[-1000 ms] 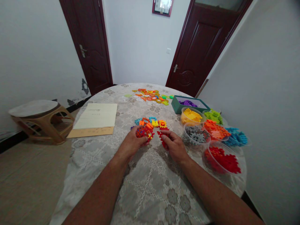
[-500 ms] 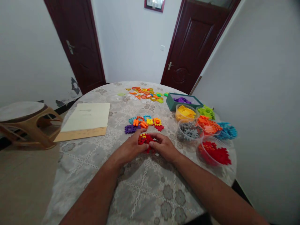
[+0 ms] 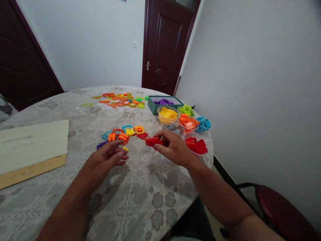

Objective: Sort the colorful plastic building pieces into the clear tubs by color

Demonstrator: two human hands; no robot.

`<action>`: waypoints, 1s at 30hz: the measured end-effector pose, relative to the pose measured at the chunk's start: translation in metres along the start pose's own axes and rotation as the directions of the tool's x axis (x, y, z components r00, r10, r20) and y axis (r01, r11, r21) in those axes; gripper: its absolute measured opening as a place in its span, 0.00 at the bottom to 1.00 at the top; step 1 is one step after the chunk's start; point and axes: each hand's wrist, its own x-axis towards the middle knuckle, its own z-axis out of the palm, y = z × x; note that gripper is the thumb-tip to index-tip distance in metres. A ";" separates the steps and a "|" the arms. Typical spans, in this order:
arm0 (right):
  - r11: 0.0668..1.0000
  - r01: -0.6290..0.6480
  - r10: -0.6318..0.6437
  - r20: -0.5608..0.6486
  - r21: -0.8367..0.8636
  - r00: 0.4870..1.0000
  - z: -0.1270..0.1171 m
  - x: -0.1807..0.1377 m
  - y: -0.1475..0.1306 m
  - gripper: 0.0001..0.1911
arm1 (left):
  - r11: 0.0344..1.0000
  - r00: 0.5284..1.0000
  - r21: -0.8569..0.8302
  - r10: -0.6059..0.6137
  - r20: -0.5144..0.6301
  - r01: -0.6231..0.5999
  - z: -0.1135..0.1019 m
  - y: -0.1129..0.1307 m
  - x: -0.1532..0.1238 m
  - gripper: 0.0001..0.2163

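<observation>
My right hand [image 3: 173, 147] pinches a red toothed plastic building piece [image 3: 152, 142] between thumb and fingers, raised over the table. It looks like several red parts together, with a bit of orange along the top; the fingers cover its right end. My left hand [image 3: 106, 159] hovers to the left, its fingers loosely curled and apart, with nothing visible in them. Just beyond its fingertips shows a small yellow piece [image 3: 125, 149], seemingly on the table. Behind the hands lie purple [image 3: 101, 144], orange [image 3: 123, 137], yellow [image 3: 130, 132] and red pieces [image 3: 142, 135].
Clear tubs of red [image 3: 197, 145], grey [image 3: 174, 127], yellow [image 3: 168, 114], orange, green and blue pieces stand at the right by a green box [image 3: 152, 106]. A drawing board [image 3: 37, 167] lies left. Mixed pieces [image 3: 122, 100] spread at the back. A dark red chair [image 3: 283, 211] stands right.
My hands have parted. The right one has carried the red piece to the right, towards the tubs, while the left has let go of it. The view has turned right.
</observation>
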 end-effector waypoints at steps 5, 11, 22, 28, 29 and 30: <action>0.908 -0.034 -0.040 -0.168 -0.417 0.985 -0.083 -0.032 0.027 0.11 | 0.989 0.916 0.147 0.043 -0.400 0.018 -0.015 0.009 0.000 0.17; 0.760 -0.128 -0.002 -0.199 -0.637 0.980 -0.121 -0.055 0.085 0.13 | 0.989 0.875 0.147 0.053 -0.481 0.021 -0.023 0.007 0.002 0.15; 0.844 -0.010 -0.093 -0.164 -0.537 0.982 -0.073 -0.065 0.027 0.11 | 0.754 0.893 0.650 0.220 -0.392 0.099 -0.032 -0.004 0.001 0.16; 0.932 0.191 -0.099 0.290 -0.308 0.952 0.006 -0.038 -0.006 0.15 | 0.635 0.929 0.771 0.261 -0.264 0.040 -0.033 -0.021 0.003 0.18; 0.929 0.225 -0.109 0.364 -0.293 0.925 0.018 -0.028 -0.005 0.16 | 0.615 0.938 0.788 0.255 -0.236 0.031 -0.033 -0.024 0.003 0.18; 0.924 0.253 -0.118 0.418 -0.286 0.901 0.031 -0.017 -0.003 0.17 | 0.595 0.946 0.803 0.251 -0.204 0.015 -0.032 -0.026 0.003 0.19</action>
